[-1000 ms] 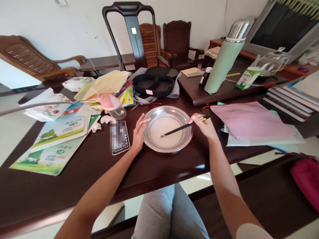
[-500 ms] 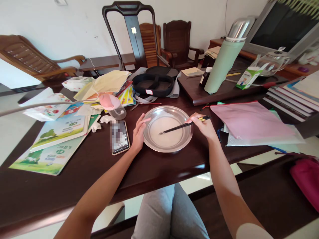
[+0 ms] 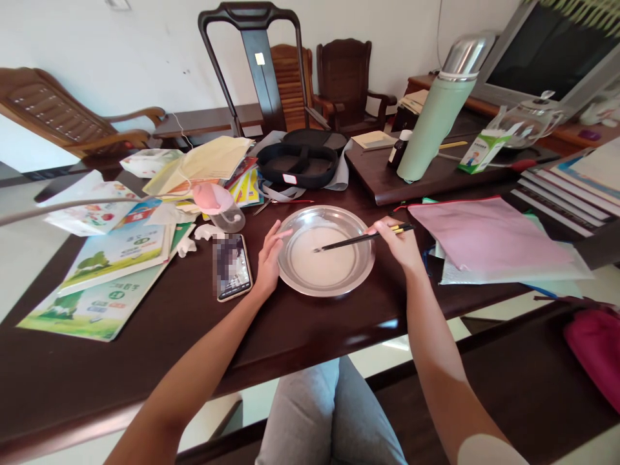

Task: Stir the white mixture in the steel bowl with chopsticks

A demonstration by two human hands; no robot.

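A shallow round metal bowl [image 3: 361,274] sits on the dark wooden table, with a whitish, milky substance [image 3: 322,268] inside. My left hand [image 3: 268,258] holds the bowl's left rim, one finger reaching over the edge. In my right hand [image 3: 394,239], at the bowl's right side, is a pair of black chopsticks [image 3: 351,241] with gold bands near the top. They slant down to the left, their tips in or just above the white contents near the middle. A phone [image 3: 234,268] with a partly blurred screen lies left of my left hand.
Left are booklets [image 3: 92,303], crumpled tissue [image 3: 186,242] and a pink-lidded cup [image 3: 220,206]. Behind the bowl lies an open black case [image 3: 298,165]. A green thermos [image 3: 436,123] stands on a raised board [image 3: 372,184]. Right are a pink zip pouch [image 3: 494,232] and stacked books [image 3: 562,200].
The chopstick tips have shifted slightly right and up within the bowl, and my right hand has moved a little with them. My left hand and the bowl stay where they were.
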